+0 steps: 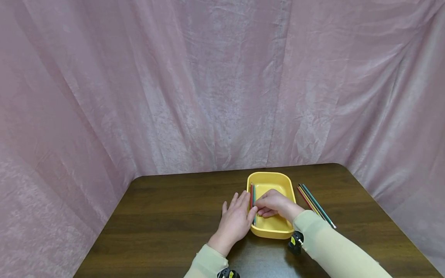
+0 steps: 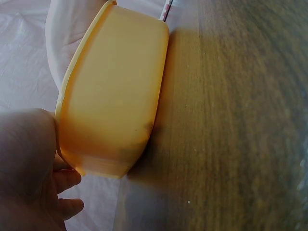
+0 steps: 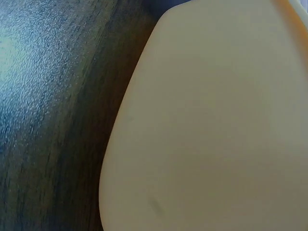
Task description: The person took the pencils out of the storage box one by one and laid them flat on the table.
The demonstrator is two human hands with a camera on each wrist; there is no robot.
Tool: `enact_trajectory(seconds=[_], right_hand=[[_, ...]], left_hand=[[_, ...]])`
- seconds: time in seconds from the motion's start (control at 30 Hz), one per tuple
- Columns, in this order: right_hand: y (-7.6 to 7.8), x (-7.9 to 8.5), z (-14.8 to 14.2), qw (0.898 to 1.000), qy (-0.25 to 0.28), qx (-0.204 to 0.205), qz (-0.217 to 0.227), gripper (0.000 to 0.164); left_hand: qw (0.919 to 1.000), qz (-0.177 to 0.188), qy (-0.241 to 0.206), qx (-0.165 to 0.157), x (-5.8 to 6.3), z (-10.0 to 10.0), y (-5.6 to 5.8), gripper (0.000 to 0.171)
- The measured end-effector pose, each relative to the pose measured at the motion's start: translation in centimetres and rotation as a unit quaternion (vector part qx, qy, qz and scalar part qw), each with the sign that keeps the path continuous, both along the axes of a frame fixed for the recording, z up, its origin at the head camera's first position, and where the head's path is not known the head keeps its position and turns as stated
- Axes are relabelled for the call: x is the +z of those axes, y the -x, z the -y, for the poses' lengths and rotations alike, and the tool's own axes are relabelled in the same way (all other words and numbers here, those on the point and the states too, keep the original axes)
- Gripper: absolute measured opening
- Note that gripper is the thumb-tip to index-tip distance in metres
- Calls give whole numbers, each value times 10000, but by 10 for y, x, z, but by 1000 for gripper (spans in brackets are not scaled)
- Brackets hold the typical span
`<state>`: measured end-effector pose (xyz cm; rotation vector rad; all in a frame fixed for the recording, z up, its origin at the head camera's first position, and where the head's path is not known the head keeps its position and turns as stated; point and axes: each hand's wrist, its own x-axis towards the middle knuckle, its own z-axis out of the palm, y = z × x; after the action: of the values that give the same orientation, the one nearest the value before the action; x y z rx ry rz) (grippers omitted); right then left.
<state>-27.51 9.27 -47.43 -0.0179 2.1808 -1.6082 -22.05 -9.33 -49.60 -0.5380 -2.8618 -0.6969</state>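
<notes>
A yellow rectangular tray (image 1: 274, 233) stands on the brown table. Along its inner left wall lie a few pencils, among them a red pencil (image 1: 252, 189) and a teal pencil (image 1: 254, 191). My left hand (image 1: 234, 220) rests at the tray's left rim with straight, spread fingers, its thumb reaching over the rim by the pencils. Reaching into the tray, my right hand (image 1: 274, 204) has bent fingers whose tips are at the teal pencil. Whether they pinch it or only press it cannot be made out. The right wrist view shows mostly the tray's outer wall (image 3: 207, 120).
To the right of the tray, several more pencils (image 1: 314, 204) lie side by side at a slant on the table (image 1: 167, 216). A pink curtain (image 1: 215, 96) hangs behind the table's far edge and along its sides.
</notes>
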Motion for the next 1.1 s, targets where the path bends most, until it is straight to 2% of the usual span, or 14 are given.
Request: enact_trajectory(seconds=[0.33, 1.1], right_hand=[[0, -3, 3, 9994, -275, -104, -203, 13], [2, 0, 7, 9983, -511, -293, 23, 18]], left_hand=[[10000, 34, 63, 6, -1, 0, 0, 63], [9999, 99, 49, 19, 1, 0, 0, 62]])
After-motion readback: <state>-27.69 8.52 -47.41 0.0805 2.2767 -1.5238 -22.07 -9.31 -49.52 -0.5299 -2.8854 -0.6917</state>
